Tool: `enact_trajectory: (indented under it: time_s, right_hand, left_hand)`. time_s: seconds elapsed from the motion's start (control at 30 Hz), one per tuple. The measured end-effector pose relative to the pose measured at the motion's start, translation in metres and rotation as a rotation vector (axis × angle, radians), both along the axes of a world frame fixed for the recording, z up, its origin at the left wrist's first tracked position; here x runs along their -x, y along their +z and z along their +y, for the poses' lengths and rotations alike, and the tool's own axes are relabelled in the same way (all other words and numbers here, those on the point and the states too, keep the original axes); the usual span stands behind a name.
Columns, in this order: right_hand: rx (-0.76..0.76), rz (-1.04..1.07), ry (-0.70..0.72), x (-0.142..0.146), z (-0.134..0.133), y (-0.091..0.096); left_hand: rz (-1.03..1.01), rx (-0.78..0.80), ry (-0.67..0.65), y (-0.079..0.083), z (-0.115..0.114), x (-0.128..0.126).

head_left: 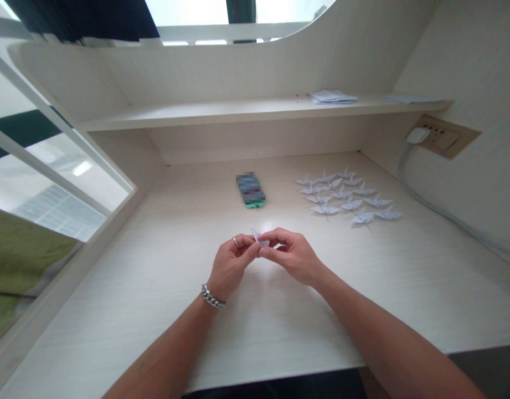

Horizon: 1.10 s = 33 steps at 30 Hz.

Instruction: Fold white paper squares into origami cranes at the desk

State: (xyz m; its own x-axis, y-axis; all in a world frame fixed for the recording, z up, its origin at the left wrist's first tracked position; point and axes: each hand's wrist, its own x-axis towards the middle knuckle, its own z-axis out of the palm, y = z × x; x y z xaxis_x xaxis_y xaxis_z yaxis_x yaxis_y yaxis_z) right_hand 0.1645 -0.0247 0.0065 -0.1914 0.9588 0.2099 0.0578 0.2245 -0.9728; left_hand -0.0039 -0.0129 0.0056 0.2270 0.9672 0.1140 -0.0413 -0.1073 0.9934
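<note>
Over the desk (258, 332), holding a small folded white paper (262, 242) at the clock's centre: pinching it with left hand (232, 263) and right hand (294, 257), fingertips drawn narrow, likely for steadying so small a fold. At twelve, noting a green-edged phone-like object (251, 191), surface blurred. At two, seeing paper cranes (341, 194) resting in loose slanting rows, probably spaced for sparing the wings. At one, finding folded papers (331, 97) lying on the shelf (238, 117), uncontained.

Over the bench (155, 249), the left hand (230, 263) and right hand (294, 256) pinch a small folded paper (263, 242). Paper cranes (341, 193) lie grouped farther right; a blurred, green-edged device (251, 191) lies beyond the hands; papers (331, 98) rest on the far shelf (217, 110).
</note>
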Motion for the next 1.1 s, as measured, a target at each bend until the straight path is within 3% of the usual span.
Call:
enact_trajectory:
  time_s: [0.23, 0.4, 0.57, 0.8, 1.1]
  right_hand:
    - [0.044, 0.027, -0.003, 0.000, 0.002, -0.001]
    - [0.076, 0.107, -0.005, 0.001, 0.006, -0.009]
    - [0.078, 0.061, -0.034, 0.005, 0.005, -0.012]
    - [0.056, 0.047, -0.165, 0.007, 0.003, -0.007]
    - [0.091, 0.153, -0.183, 0.010, 0.003, -0.010]
  left_hand:
    - [-0.058, 0.057, -0.049, -0.004, 0.002, 0.001]
    - [-0.132, 0.128, 0.035, -0.001, 0.000, -0.002]
    - [-0.013, 0.037, 0.112, -0.002, 0.000, -0.004]
    - [0.165, -0.055, 0.013, -0.005, -0.004, -0.004]
    - [0.111, -0.046, 0.082, -0.005, -0.006, -0.007]
